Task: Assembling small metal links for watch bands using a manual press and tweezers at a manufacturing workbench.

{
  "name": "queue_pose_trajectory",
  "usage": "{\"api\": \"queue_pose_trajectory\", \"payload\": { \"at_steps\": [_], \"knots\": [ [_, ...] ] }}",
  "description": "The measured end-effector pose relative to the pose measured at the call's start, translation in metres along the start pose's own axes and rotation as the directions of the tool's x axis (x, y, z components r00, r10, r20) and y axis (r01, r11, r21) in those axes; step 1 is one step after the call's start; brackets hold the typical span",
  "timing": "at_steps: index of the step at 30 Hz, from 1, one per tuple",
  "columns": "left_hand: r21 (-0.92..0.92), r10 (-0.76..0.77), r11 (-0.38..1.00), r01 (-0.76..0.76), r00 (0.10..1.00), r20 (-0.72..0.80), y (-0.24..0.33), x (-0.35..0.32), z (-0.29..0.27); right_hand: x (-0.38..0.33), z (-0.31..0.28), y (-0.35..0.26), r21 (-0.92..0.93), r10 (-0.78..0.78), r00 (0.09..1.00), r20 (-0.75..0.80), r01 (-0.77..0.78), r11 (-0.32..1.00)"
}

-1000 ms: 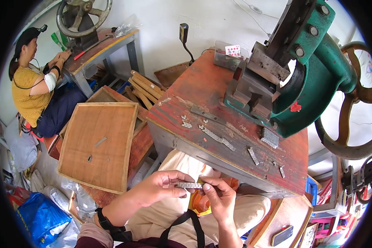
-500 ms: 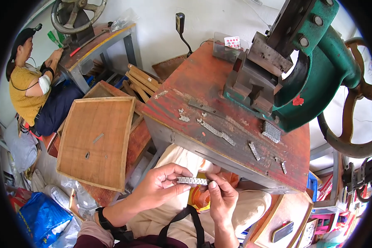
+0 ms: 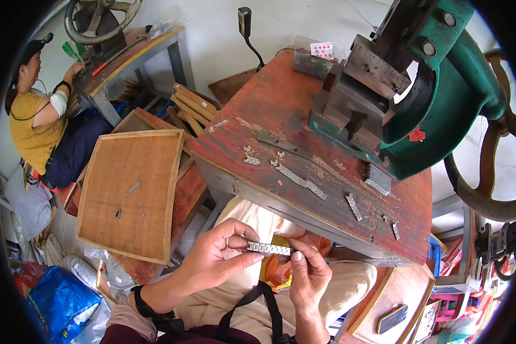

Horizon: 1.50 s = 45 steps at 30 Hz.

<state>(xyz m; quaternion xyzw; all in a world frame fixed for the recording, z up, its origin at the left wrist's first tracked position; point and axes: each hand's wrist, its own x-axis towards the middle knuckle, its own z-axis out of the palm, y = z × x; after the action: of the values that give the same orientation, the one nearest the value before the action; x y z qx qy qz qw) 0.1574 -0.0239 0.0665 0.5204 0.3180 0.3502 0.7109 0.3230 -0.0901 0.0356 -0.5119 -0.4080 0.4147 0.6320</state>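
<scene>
Between my two hands, above my lap, I hold a short metal watch-band strip [image 3: 270, 248] level. My left hand [image 3: 217, 256] pinches its left end between thumb and fingers. At the other end, the thumb and fingers of my right hand [image 3: 308, 274] are closed on it. Just beyond my hands is the red worktop [image 3: 241, 123], where a longer strip of metal links [image 3: 299, 182] lies with several loose links [image 3: 251, 160]. Shorter pieces [image 3: 354, 207] rest farther right, near a block of stacked links [image 3: 378, 179].
A green hand press [image 3: 464, 109] with a big wheel stands on the worktop's right. A flat metal bar [image 3: 285, 143] and a clear box [image 3: 312, 60] are there too. To the left is a wooden tray [image 3: 129, 195]; a co-worker [image 3: 40, 114] sits behind it. A phone [image 3: 392, 319] lies at lower right.
The held strip has tilted slightly, its right end now a little lower. Both hands keep their hold. The whole view has shifted a little. The co-worker's arm has moved toward the other machine.
</scene>
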Motion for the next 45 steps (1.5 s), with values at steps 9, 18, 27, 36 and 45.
{"api": "queue_pose_trajectory", "payload": {
  "at_steps": [9, 18, 27, 36, 45],
  "knots": [
    [0.015, 0.003, 1.000, -0.003, 1.000, 0.001, -0.004, 0.000, -0.002, 0.001, -0.002, 0.007, -0.126, -0.166, 0.986, -0.006, 0.164, 0.978],
    [0.048, 0.043, 0.998, -0.043, 0.999, 0.001, -0.006, 0.003, 0.002, 0.002, -0.005, 0.005, -0.069, -0.116, 0.991, -0.059, 0.112, 0.991],
    [0.136, -0.020, 0.991, 0.015, 0.999, 0.037, -0.005, 0.007, -0.009, 0.003, -0.003, 0.014, -0.131, -0.081, 0.997, -0.008, 0.079, 0.988],
    [-0.029, -0.024, 0.999, 0.016, 0.943, -0.332, -0.016, -0.020, -0.094, 0.002, -0.003, 0.025, -0.221, 0.017, 0.999, -0.035, -0.024, 0.975],
    [0.094, -0.019, 0.979, 0.182, 0.538, -0.843, -0.050, -0.100, -0.278, 0.006, 0.002, 0.020, -0.303, 0.045, 0.999, -0.003, -0.044, 0.952]
  ]
}}
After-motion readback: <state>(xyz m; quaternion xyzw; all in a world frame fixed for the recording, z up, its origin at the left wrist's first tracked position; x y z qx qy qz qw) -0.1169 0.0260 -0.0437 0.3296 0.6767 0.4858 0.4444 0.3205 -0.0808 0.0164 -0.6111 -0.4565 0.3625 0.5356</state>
